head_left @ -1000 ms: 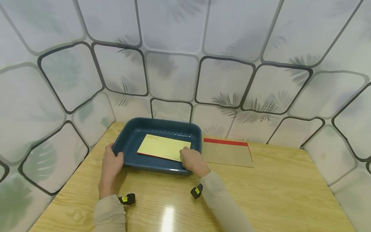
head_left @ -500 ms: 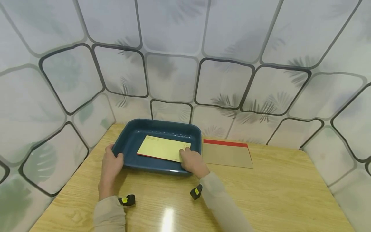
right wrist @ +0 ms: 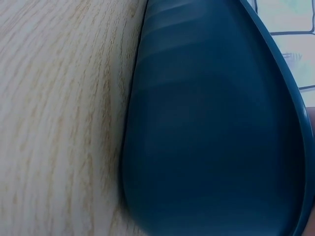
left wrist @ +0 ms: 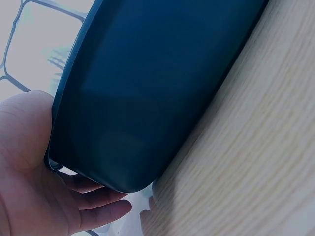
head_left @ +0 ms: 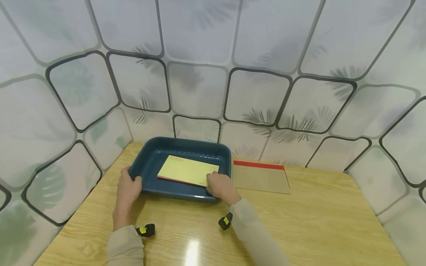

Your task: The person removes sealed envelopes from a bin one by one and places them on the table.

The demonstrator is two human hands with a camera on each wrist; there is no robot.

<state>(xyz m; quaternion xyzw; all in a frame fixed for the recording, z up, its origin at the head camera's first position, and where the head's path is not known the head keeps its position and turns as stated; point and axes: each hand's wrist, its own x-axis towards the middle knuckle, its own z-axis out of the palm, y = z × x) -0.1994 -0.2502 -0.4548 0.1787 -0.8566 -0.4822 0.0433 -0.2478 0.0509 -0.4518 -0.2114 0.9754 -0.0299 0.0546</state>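
Observation:
A dark blue rectangular tray (head_left: 183,142) rests on the wooden table in the head view. At its left front corner my left hand (head_left: 128,188) grips the rim; in the left wrist view its fingers (left wrist: 101,196) reach around the outside of the corner. Inside the tray lies a yellow envelope (head_left: 186,170) with a red edge showing under its front side. My right hand (head_left: 223,187) reaches over the right front corner and holds the envelope's right end with curled fingers. In the right wrist view the tray wall (right wrist: 211,128) hides most of that hand.
Right of the tray, a flat brown envelope (head_left: 261,178) with a red band lies on the wooden table (head_left: 319,221). A patterned fabric wall (head_left: 199,88) stands behind the table and at both sides. Black wrist cameras (head_left: 146,229) are worn on both wrists.
The right hand's fingers have shifted slightly toward me on the envelope's right end. The left hand, the tray and the brown envelope have stayed in place.

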